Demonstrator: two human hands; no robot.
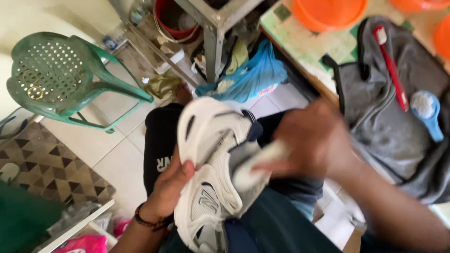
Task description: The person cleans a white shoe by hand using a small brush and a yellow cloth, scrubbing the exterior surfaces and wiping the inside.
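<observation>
- Head view: one white sneaker (211, 168) lies over the person's lap, sole turned up toward the far end, a grey emblem on its side.
- Left hand (169, 189), with a dark bead bracelet at the wrist, is clasped round the sneaker's left edge, thumb on top.
- Right hand (311, 140) is blurred; it pinches a pale cloth or sponge (260, 161) against the sneaker's upper.
- One grey cloth (393, 131) covers the table (300, 44) near its front edge; on it lie one red-handled toothbrush (393, 70) and one blue-handled brush (427, 112), just beside each other.
- Three orange basins (328, 11) stand along the table's far edge.
- One green plastic chair (61, 77) stands on the floor, far left.
- One blue plastic bag (255, 75) sits by the table's leg.
</observation>
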